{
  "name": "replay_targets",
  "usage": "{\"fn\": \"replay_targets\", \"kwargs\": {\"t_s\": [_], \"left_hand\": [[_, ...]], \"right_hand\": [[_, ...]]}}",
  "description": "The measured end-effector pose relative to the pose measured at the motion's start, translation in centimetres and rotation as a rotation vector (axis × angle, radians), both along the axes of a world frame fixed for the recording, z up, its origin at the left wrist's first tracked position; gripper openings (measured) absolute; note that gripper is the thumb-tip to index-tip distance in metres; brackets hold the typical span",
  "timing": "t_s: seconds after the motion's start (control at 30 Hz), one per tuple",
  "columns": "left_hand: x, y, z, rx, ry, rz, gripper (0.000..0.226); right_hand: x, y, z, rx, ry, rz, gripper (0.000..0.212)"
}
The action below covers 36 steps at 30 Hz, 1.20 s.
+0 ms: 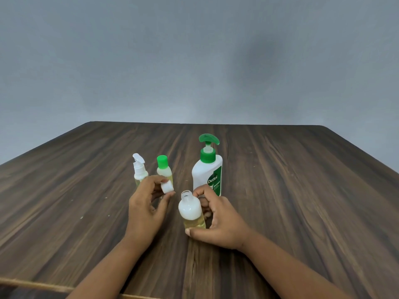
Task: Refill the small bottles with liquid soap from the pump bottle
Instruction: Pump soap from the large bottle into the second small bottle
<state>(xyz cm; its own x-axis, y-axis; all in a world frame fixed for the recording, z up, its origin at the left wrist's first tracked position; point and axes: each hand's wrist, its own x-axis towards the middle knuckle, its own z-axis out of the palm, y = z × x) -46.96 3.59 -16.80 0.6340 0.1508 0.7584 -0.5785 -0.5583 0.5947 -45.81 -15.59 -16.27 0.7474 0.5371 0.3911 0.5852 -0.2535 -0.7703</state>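
The right hand [218, 223] curls round the small, open, clear plastic bottle [191, 210]; tipped, its yellow soap could spill. Beside that grip, the left hand [149, 208] pinches the round white cap [167, 187].

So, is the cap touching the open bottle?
Apart. In the head view the left hand pinches the cap, and a strip of table shows between it and the neck of the bottle.

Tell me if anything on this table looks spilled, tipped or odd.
Nothing looks spilled or tipped. The small bottle in the right hand is only uncapped; the left hand pinches its white cap.
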Motion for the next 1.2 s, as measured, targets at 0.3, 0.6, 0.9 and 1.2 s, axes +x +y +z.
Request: {"fn": "replay_targets", "kwargs": {"t_s": [0.3,0.6,0.9,1.2], "left_hand": [[-1.2,-1.6,2.2,-0.306,-0.143,-0.182,0.012],[-1.4,-3.1,0.7,-0.21,-0.097,-0.265,0.021],[-2.0,-3.2,1.0,-0.205,-0.068,-0.291,0.016],[-1.7,-3.3,1.1,-0.177,-0.032,-0.286,0.012]], "right_hand": [[0.1,0.3,0.0,-0.071,0.011,-0.028,0.054],[0.1,0.4,0.0,-0.096,-0.029,-0.03,0.055],[0.2,0.4,-0.2,-0.11,-0.068,-0.026,0.054],[0.2,0.5,-0.4,-0.102,-0.099,-0.036,0.053]]}}
